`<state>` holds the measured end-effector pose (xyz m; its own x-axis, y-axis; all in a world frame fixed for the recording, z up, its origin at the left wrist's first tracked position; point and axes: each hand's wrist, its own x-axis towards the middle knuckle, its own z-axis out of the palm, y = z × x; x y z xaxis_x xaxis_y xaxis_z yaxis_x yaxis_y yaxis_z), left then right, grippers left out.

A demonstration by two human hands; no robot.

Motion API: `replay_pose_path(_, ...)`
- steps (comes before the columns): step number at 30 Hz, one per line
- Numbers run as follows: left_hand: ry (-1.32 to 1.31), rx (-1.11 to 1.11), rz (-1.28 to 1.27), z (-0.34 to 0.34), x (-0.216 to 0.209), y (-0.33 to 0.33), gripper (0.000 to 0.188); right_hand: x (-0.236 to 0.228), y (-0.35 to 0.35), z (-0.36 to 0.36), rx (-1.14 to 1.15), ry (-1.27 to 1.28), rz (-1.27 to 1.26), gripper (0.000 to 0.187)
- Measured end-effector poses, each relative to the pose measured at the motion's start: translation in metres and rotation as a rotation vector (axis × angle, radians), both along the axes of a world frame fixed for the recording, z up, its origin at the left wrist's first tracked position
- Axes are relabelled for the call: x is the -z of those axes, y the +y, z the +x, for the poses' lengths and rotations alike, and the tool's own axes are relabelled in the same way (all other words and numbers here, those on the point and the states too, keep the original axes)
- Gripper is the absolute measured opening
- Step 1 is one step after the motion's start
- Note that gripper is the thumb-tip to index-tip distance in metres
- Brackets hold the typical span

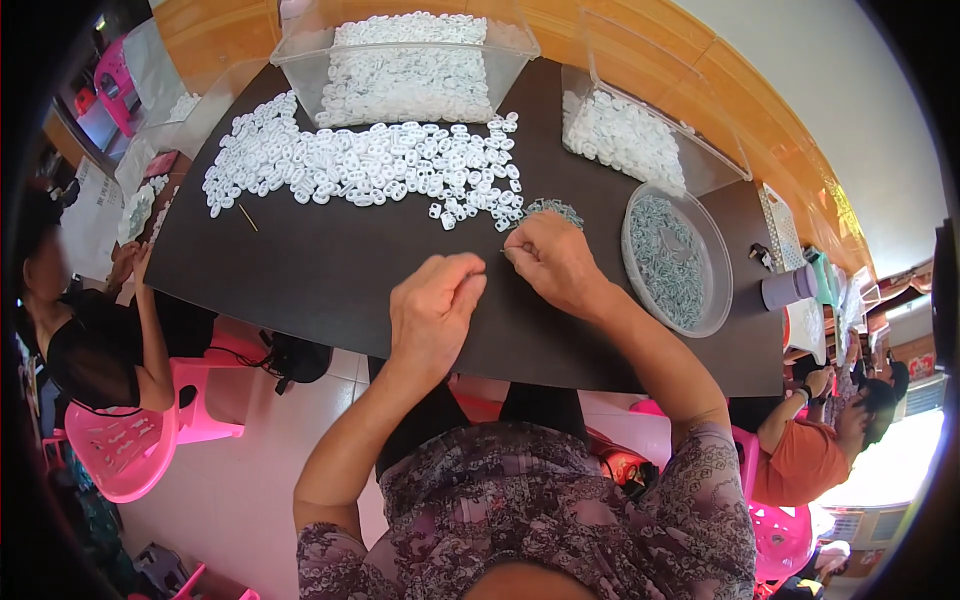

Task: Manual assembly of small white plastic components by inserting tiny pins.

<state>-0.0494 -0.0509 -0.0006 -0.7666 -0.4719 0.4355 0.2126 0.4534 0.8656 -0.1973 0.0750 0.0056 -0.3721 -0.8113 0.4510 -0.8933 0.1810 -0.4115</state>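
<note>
My left hand [433, 308] is held above the dark table, its fingers curled with thumb and forefinger pressed together. Whatever sits in that pinch, if anything, is too small to make out. Facing it, my right hand [558, 262] is closed too, thumb against forefinger, with a tiny thing barely showing at the tips. Just behind the right hand lies a small heap of thin grey screw-like pieces [562, 210], partly hidden by it. Many small white plastic pieces with holes [375, 165] spread across the table beyond both hands.
Behind the white pieces stands a large clear bin [300, 75] of more. Another clear box [715, 165] holds white parts. A round tub [712, 300] with grey pieces, a purple cup [790, 288] and a thin stick [248, 218] are on the table. People sit left and right.
</note>
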Motion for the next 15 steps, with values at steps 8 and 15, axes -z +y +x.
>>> replay_pose_path(8,-0.002,0.031,-0.405,-0.026,-0.001,-0.002,0.019,-0.026,0.012,0.01,0.048,-0.908,0.093,0.01)
replay_pose_path(15,-0.003,0.191,-0.246,-0.03,0.003,-0.007,0.005,-0.022,0.013,0.009,0.075,-1.031,0.02,0.018)
